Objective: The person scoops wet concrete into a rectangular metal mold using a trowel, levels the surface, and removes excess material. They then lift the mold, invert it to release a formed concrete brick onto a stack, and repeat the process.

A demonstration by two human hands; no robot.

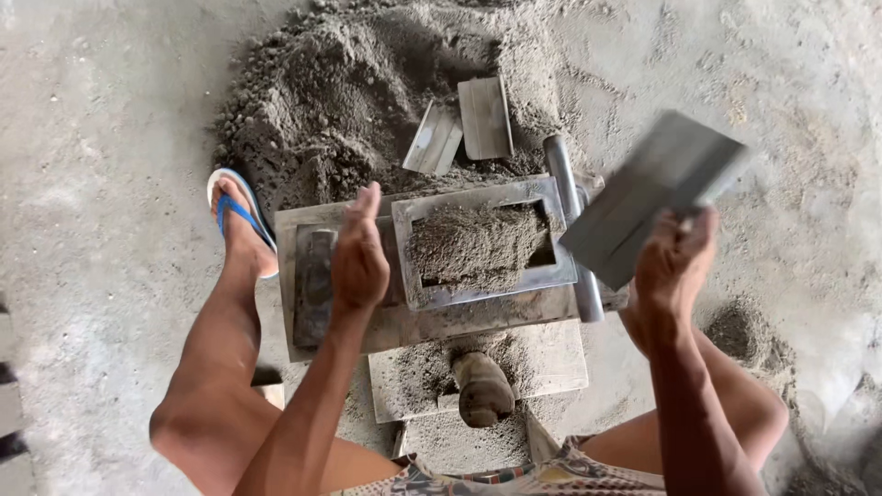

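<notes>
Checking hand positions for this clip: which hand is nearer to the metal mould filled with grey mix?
Left. The left hand hovers open at the metal mould's left edge. The right hand is off to the mould's right, beyond the pipe handle, its fingers gripping a flat metal plate.

The floor (101, 138) is bare, dusty grey concrete, scuffed and strewn with loose grit. Soft daylight falls evenly across it, brighter toward the right edge. A big heap of dark, damp sand (340, 92) sits on it.
</notes>
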